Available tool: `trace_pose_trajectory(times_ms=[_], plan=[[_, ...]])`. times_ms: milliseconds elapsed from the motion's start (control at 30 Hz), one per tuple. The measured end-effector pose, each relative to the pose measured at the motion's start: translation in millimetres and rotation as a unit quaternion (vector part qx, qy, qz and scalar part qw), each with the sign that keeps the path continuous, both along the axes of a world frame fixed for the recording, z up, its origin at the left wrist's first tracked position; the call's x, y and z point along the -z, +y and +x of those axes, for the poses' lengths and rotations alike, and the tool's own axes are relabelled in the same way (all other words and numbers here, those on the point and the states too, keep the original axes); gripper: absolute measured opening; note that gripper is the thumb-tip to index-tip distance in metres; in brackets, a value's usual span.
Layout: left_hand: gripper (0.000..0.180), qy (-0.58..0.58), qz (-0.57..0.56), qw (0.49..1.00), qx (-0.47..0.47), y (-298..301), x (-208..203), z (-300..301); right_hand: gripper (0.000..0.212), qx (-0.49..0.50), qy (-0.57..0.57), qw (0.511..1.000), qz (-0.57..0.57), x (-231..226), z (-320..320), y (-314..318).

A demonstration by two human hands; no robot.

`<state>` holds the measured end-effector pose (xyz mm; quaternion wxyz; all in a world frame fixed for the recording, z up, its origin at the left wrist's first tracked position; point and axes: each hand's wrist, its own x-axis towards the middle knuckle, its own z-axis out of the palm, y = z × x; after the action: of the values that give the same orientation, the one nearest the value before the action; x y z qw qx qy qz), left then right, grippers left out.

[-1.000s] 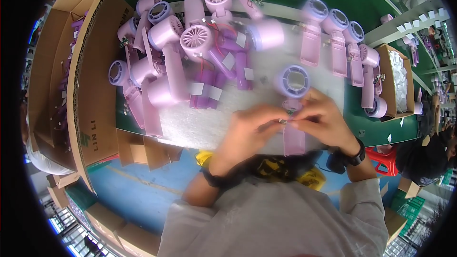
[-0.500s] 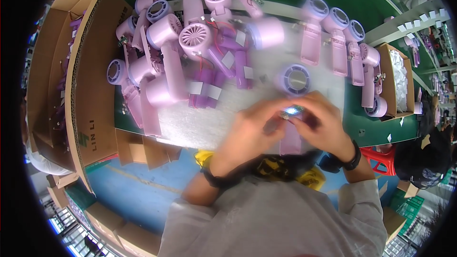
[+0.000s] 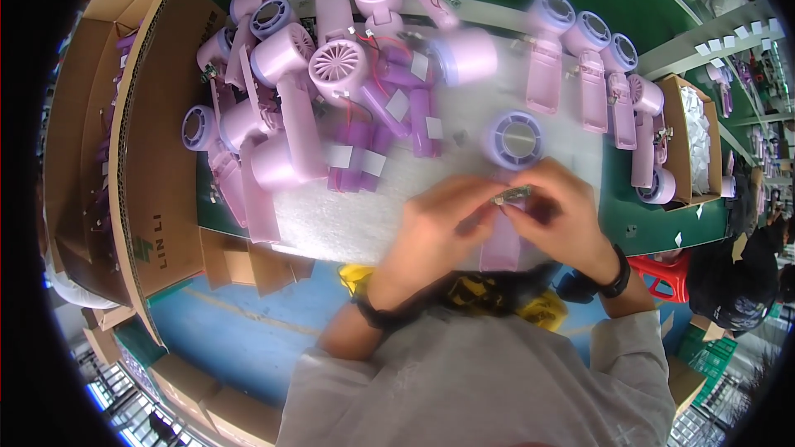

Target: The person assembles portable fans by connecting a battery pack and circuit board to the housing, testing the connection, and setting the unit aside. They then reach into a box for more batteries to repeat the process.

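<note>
My left hand [image 3: 443, 219] and my right hand [image 3: 556, 209] meet at the front of the bench, both closed on a small green circuit board [image 3: 512, 194]. The fingers pinch its two ends. Directly beneath lies a pink handheld fan [image 3: 515, 140], its round lilac-rimmed head beyond my fingers and its open handle [image 3: 500, 250] pointing toward me. My hands hide the middle of that handle. To the left are purple battery packs [image 3: 356, 153] with white labels and red wires.
Pink fan housings [image 3: 290, 116] are heaped on the left beside a tall cardboard box [image 3: 161, 157]. Several opened fans [image 3: 544, 74] stand in a row at the right. Beyond them sits a carton [image 3: 694, 145] of white pieces. A red stool [image 3: 662, 275] is at the right edge.
The bright light on the circuit board has gone out. Both hands stay in nearly the same place, still holding the board, which looks slightly turned.
</note>
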<state>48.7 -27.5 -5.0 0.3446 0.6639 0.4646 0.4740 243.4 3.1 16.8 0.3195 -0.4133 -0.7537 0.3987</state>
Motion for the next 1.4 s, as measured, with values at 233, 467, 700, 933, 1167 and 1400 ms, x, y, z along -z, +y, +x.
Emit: trace_pose_trajectory(times_ms=[233, 467, 700, 933, 1167, 1400], plan=[[0.034, 0.023, 0.027, 0.999, -0.008, -0.6, -0.9, 1.3, 0.035, -0.002, -0.078, 0.983, 0.166, -11.3, -2.0, 8.4], [0.033, 0.016, 0.023, 1.000, -0.006, 0.5, 4.5, -0.6, 0.035, 0.000, -0.090, 0.986, 0.143, -10.6, -1.5, 7.9], [0.031, 0.006, 0.030, 1.000, 0.002, 2.4, 3.9, -2.0, 0.034, 0.016, -0.061, 0.991, 0.120, -5.7, -2.1, 7.8], [0.029, 0.008, 0.026, 1.000, 0.009, 3.9, 3.8, -3.8, 0.034, 0.032, -0.063, 0.990, 0.120, -4.3, -4.3, 6.8], [0.029, 0.004, 0.023, 1.000, 0.015, 4.9, 5.8, -4.2, 0.034, 0.031, -0.056, 0.990, 0.126, -2.6, -5.1, 7.4], [0.036, -0.038, -0.024, 0.999, 0.028, 2.0, 4.4, 0.0, 0.028, 0.065, -0.009, 0.996, -0.053, -5.9, -1.9, -1.2]])
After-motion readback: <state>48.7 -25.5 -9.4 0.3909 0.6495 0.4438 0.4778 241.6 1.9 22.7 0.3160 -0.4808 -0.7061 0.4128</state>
